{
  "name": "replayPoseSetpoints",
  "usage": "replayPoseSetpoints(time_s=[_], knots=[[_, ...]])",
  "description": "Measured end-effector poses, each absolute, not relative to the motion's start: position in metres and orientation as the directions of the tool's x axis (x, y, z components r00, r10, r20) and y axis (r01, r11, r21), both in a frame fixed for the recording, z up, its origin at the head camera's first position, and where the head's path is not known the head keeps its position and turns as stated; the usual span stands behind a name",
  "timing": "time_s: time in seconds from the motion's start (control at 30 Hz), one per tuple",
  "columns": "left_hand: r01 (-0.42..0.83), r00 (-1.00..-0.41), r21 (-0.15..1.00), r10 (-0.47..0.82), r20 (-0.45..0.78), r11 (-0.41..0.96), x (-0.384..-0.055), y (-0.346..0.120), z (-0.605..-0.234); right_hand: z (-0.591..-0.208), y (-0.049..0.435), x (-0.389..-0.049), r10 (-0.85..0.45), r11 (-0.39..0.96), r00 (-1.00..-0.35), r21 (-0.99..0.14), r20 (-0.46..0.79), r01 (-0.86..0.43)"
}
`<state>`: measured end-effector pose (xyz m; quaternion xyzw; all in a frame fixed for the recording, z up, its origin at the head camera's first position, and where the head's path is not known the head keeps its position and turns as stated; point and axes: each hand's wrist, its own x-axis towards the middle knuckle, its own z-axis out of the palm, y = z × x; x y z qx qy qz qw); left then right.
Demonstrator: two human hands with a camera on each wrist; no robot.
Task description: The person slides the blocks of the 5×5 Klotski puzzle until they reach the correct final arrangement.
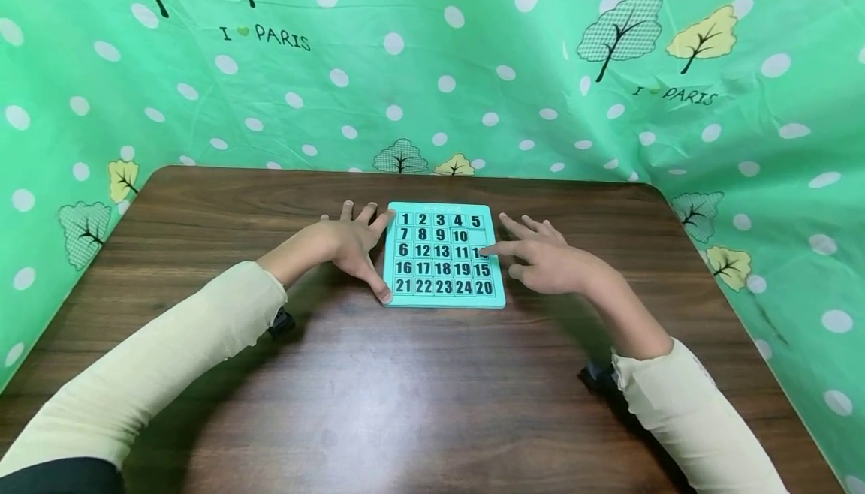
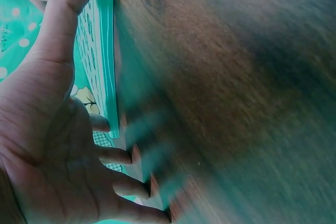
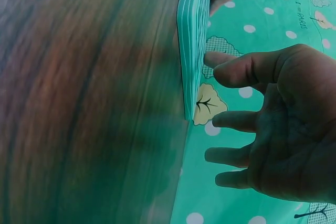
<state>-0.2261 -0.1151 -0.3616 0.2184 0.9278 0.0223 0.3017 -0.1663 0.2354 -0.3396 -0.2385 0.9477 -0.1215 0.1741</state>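
A turquoise sliding number puzzle (image 1: pixel 442 300) with black-numbered tiles lies flat on the table. Its second row has a vacant slot at the right end, beneath tile 5. My left hand (image 1: pixel 351 245) is spread along the puzzle's left side, thumb at the near left corner and index fingertip at the far left corner. The right hand (image 1: pixel 550 260) comes in from the other side, its straight index fingertip on the rightmost tile of the third row, partly covering the number. Its other fingers stay off the board, as the right wrist view shows beside the puzzle's layered edge (image 3: pixel 190 51).
The brown wood-grain table (image 1: pixel 378 396) extends around the puzzle, with its far edge just behind. A green polka-dot cloth (image 1: pixel 419 58) printed with trees hangs at the back and sides. Dark wrist devices (image 1: pixel 280 323) sit under the pale sleeves (image 1: pixel 203 321).
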Motion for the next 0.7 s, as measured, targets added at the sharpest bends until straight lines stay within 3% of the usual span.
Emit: replayPoseSetpoints(time_s=[0.7], knots=[[0.388, -0.712, 0.166, 0.409, -0.570, 0.907, -0.229, -0.114, -0.362, -0.344, 0.201, -0.194, -0.491, 0.866, -0.827, -0.256, -0.275, -0.430]])
